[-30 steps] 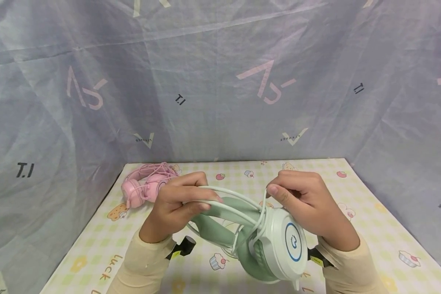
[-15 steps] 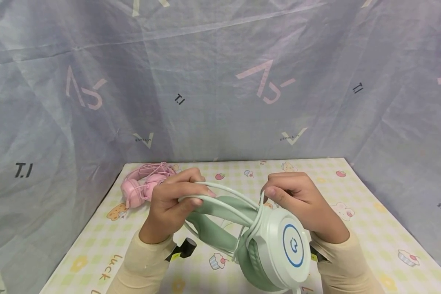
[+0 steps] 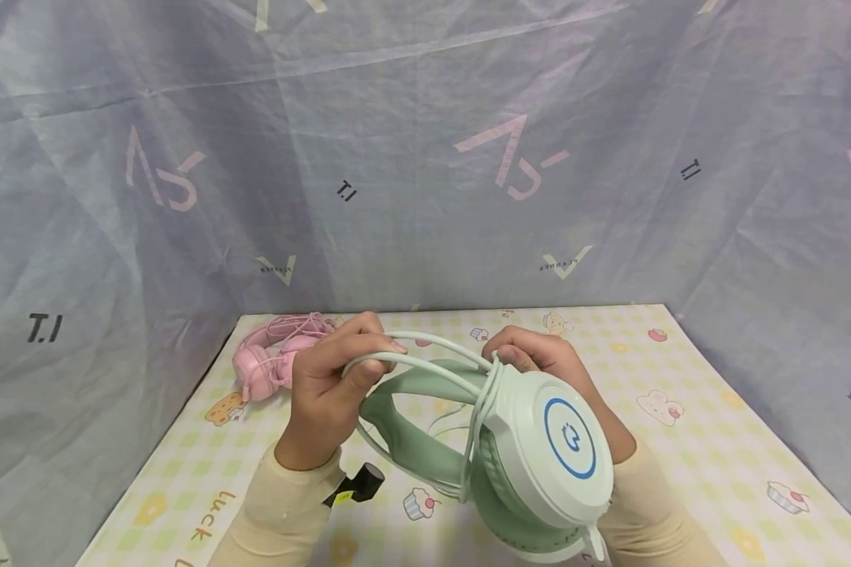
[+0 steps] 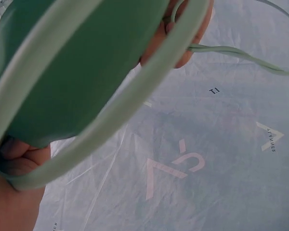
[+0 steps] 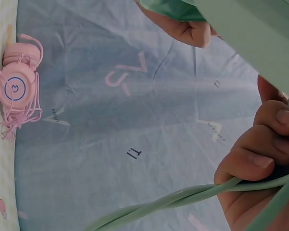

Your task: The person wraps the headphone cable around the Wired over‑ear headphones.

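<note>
Left hand (image 3: 329,390) grasps the green headset (image 3: 521,429) by its headband, thumb and fingers closed about the slender outer rails; right hand (image 3: 556,358), mostly behind the near ear cup, has its fingers curled around the cable (image 5: 176,198), whose twisted strands run out of the grasp in both wrist views. Surroundings, in descending size: grey-blue curtain (image 3: 425,197), printed with letters and check marks, hangs at back and sides; below it, table (image 3: 716,496) under a green-and-white checked covering with cartoon prints. Cream sleeves (image 3: 276,512) cover both forearms. Green headset is held tilted over the near part of the table, band toward the left hand, near ear cup low and to the right; cable coils wrap the band where it meets that cup. Pink headset (image 3: 257,370) lies at the table's far left corner, its thin cord bundled on top. Blue emblem (image 3: 570,437) faces outward on the near cup. Black fitting (image 3: 367,480) sits at the left wrist. Short pale tab (image 3: 594,543) projects from the cup's lower edge.
</note>
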Demonstrator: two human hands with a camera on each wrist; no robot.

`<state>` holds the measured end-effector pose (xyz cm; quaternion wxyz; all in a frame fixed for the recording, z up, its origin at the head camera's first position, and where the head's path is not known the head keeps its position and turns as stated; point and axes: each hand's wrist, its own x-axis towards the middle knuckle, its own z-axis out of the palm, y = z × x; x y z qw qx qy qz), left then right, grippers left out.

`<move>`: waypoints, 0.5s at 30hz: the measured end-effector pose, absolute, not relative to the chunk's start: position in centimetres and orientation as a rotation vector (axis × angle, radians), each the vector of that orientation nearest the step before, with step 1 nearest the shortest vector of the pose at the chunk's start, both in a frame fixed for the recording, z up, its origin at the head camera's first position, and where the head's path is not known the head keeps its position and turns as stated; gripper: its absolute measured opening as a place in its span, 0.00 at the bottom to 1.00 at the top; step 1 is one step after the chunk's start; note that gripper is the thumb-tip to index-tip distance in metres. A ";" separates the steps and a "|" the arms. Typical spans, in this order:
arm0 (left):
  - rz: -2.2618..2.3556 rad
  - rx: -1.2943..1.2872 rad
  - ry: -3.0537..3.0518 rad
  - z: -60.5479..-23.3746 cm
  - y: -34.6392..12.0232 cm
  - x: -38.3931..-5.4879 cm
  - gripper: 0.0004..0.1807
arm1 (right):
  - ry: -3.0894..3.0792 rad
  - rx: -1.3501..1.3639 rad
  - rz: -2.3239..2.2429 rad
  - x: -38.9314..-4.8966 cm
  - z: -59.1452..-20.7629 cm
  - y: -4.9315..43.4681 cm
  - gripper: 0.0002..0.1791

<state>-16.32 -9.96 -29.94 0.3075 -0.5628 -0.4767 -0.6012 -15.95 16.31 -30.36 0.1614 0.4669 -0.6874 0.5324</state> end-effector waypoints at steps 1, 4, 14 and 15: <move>-1.597 -1.488 -1.258 -29.9 -9.9 -16.3 0.11 | -1.958 1.329 1.525 -16.0 -30.4 16.3 0.16; -1.616 -1.494 -1.245 -29.9 -9.8 -16.3 0.11 | -1.956 1.294 1.511 -16.1 -30.5 16.4 0.16; -1.663 -1.518 -1.198 -29.7 -9.5 -16.1 0.12 | -1.863 1.316 1.649 -16.5 -31.4 16.5 0.18; -1.675 -1.524 -1.187 -29.7 -9.5 -16.1 0.13 | -1.855 1.317 1.658 -16.5 -31.4 16.5 0.18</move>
